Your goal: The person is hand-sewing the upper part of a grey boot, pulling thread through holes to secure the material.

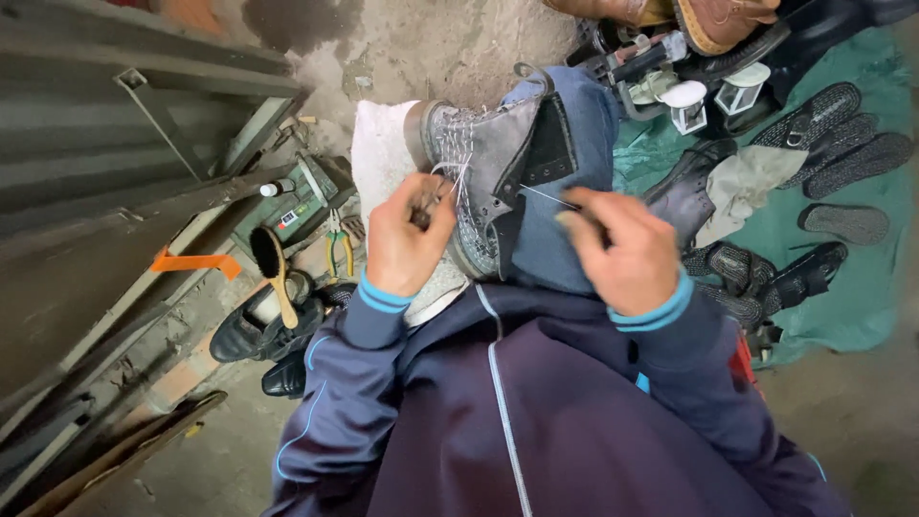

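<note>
Grey leather makes the boot point(493, 158), which lies on the person's lap, on the blue jeans point(574, 144), with a white cloth point(383, 153) under its toe end. The left hand point(407, 239) is closed on the laces side of the boot, fingers pinched on a small dark thing that I cannot identify. The right hand point(627, 254) is also closed, just beside the boot's open shaft, and it pinches a thin thread point(548, 196) that runs tight from the boot to the fingers. The two hands are apart, one at each side of the boot. On the floor at the left stand black shoes point(268, 330) with a wooden brush point(273, 263) resting on them, and pliers point(337, 251) with green-yellow handles lie near a green box point(292, 206). At the right, on a green sheet point(862, 287), lie several black soles point(842, 129) and dark sandals point(775, 278). Brown shoes point(689, 14) are at the top edge.
</note>
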